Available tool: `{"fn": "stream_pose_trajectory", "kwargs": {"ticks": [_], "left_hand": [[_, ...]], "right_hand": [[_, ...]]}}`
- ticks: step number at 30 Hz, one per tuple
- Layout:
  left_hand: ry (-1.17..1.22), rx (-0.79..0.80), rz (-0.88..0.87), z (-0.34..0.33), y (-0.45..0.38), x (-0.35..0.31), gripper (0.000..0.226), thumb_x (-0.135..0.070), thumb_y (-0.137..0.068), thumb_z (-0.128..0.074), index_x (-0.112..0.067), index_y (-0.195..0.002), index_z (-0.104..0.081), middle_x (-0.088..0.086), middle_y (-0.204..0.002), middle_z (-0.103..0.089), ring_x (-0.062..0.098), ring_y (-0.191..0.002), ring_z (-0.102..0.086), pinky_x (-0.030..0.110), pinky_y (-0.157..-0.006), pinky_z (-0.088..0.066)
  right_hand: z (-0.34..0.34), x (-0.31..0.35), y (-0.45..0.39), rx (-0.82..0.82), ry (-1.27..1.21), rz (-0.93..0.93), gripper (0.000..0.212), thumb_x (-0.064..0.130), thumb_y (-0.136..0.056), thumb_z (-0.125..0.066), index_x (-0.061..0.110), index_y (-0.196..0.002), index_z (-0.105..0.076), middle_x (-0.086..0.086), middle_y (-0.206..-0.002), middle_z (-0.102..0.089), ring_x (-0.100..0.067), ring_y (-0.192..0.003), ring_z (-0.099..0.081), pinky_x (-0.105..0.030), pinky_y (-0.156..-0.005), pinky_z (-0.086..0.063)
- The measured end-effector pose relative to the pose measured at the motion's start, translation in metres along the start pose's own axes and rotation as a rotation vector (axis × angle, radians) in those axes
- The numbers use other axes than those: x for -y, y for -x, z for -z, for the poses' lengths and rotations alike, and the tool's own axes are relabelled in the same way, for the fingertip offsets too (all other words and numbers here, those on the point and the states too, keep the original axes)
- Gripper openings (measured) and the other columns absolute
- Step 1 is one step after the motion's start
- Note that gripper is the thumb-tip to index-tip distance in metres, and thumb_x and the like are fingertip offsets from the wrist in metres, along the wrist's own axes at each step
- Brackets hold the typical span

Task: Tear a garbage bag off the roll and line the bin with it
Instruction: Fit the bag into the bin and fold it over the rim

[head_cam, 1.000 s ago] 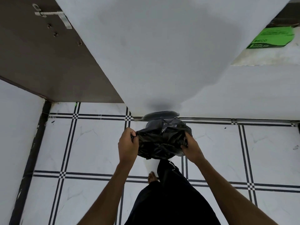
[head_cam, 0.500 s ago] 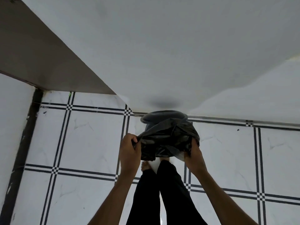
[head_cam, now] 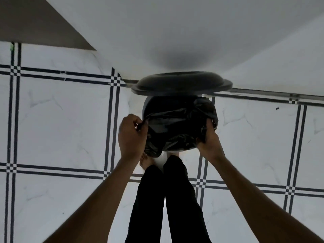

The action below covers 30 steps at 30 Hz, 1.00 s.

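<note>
Garbage bag [head_cam: 178, 127], black, crumpled, sitting over the mouth of the white bin [head_cam: 163, 157] on the tiled floor [head_cam: 57, 130], against the wall edge. Left hand [head_cam: 131, 135] closed, pinching the bag hem at the bin's left rim; right hand [head_cam: 208, 139] closed likewise on the hem at the right rim. Pulling apart, probably to stretch the opening over the rim. Lid [head_cam: 182, 84] standing open behind, toward the wall, keeping the mouth free. Near rim covered; far rim hidden. Roll not visible.

Dim, soft, wide-angle view; shadow darkens the wall [head_cam: 184, 62].
</note>
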<state>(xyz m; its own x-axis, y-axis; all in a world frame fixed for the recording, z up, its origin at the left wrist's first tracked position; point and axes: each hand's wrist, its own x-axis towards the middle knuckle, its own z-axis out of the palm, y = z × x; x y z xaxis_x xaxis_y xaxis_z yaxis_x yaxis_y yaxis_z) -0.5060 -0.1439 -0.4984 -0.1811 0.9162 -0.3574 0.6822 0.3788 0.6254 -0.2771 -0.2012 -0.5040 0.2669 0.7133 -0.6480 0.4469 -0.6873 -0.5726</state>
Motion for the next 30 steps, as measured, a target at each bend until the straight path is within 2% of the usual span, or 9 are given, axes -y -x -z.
{"fn": "stream_pose_trajectory", "kwargs": {"ticks": [2,5,10,12,14,18,22,27,30], "left_hand": [[-0.076,-0.002,-0.052,-0.011,-0.015,0.009,0.011,-0.027,-0.087,-0.068,-0.017,-0.086,-0.064,-0.001,-0.094,-0.064,0.017,-0.092,-0.055,0.003,-0.069,-0.033],[-0.141,0.060,-0.057,-0.024,-0.040,0.025,0.011,-0.030,-0.085,-0.071,-0.021,-0.091,-0.072,-0.006,-0.094,-0.066,0.007,-0.085,-0.056,0.004,-0.060,-0.030],[-0.148,0.193,-0.138,-0.031,-0.081,0.043,0.016,-0.017,-0.088,-0.066,-0.019,-0.104,-0.064,-0.015,-0.084,-0.066,0.001,-0.073,-0.060,-0.001,-0.059,-0.035],[-0.159,0.219,-0.184,-0.032,-0.093,0.048,0.021,-0.017,-0.092,-0.063,-0.018,-0.109,-0.052,-0.013,-0.082,-0.065,0.001,-0.067,-0.060,0.005,-0.058,-0.039],[-0.211,0.226,-0.262,-0.033,-0.102,0.053,0.016,-0.021,-0.094,-0.060,-0.019,-0.107,-0.050,-0.010,-0.081,-0.068,0.013,-0.067,-0.064,0.027,-0.061,-0.049],[-0.278,0.205,-0.358,-0.038,-0.111,0.062,0.014,-0.031,-0.098,-0.054,-0.018,-0.104,-0.057,-0.006,-0.080,-0.069,0.019,-0.068,-0.064,0.033,-0.066,-0.050],[-0.246,0.130,-0.290,-0.042,-0.116,0.067,0.022,-0.033,-0.101,-0.048,-0.014,-0.103,-0.059,-0.005,-0.077,-0.062,0.017,-0.069,-0.058,0.026,-0.065,-0.038],[-0.241,0.091,-0.194,-0.049,-0.122,0.065,0.030,-0.034,-0.101,-0.046,-0.009,-0.095,-0.061,-0.005,-0.084,-0.061,0.015,-0.075,-0.055,0.023,-0.069,-0.034],[-0.229,0.058,-0.144,-0.056,-0.134,0.061,0.031,-0.035,-0.101,-0.042,-0.009,-0.097,-0.060,-0.007,-0.086,-0.058,0.013,-0.077,-0.049,0.020,-0.066,-0.027]], "right_hand": [[-0.009,-0.005,-0.018,0.005,-0.009,0.018,0.079,-0.002,-0.082,-0.055,0.030,-0.148,-0.025,0.008,-0.109,-0.056,-0.019,-0.094,-0.054,-0.034,-0.085,-0.045],[-0.019,-0.010,-0.040,-0.012,0.013,0.011,0.065,-0.002,-0.088,-0.050,0.026,-0.145,-0.037,0.002,-0.112,-0.060,-0.021,-0.098,-0.056,-0.031,-0.088,-0.043],[-0.019,-0.019,-0.078,-0.282,0.096,0.020,0.022,0.014,-0.087,-0.057,0.017,-0.099,-0.075,-0.009,-0.108,-0.066,-0.024,-0.099,-0.064,-0.017,-0.082,-0.039],[-0.014,-0.025,-0.091,-0.369,0.163,0.024,0.020,0.016,-0.086,-0.056,0.015,-0.094,-0.075,-0.013,-0.112,-0.059,-0.021,-0.093,-0.061,-0.015,-0.081,-0.038],[-0.007,-0.028,-0.102,-0.418,0.252,0.062,0.019,0.014,-0.086,-0.056,0.010,-0.095,-0.072,-0.016,-0.114,-0.055,-0.020,-0.088,-0.057,-0.017,-0.078,-0.037],[0.000,-0.030,-0.115,-0.323,0.362,0.199,0.025,0.007,-0.081,-0.054,0.008,-0.103,-0.066,-0.016,-0.108,-0.065,-0.035,-0.102,-0.060,-0.034,-0.084,-0.048],[0.010,-0.025,-0.122,-0.184,0.275,0.080,0.048,0.007,-0.079,-0.056,0.021,-0.125,-0.052,-0.013,-0.107,-0.068,-0.036,-0.100,-0.062,-0.034,-0.082,-0.047],[0.026,-0.018,-0.135,-0.078,0.145,0.027,0.067,0.012,-0.070,-0.054,0.044,-0.129,-0.044,0.012,-0.101,-0.059,-0.022,-0.099,-0.059,-0.044,-0.092,-0.052],[0.032,-0.011,-0.144,0.017,0.106,0.094,0.073,0.008,-0.066,-0.053,0.045,-0.129,-0.051,0.026,-0.098,-0.053,-0.013,-0.096,-0.057,-0.047,-0.090,-0.055]]}}
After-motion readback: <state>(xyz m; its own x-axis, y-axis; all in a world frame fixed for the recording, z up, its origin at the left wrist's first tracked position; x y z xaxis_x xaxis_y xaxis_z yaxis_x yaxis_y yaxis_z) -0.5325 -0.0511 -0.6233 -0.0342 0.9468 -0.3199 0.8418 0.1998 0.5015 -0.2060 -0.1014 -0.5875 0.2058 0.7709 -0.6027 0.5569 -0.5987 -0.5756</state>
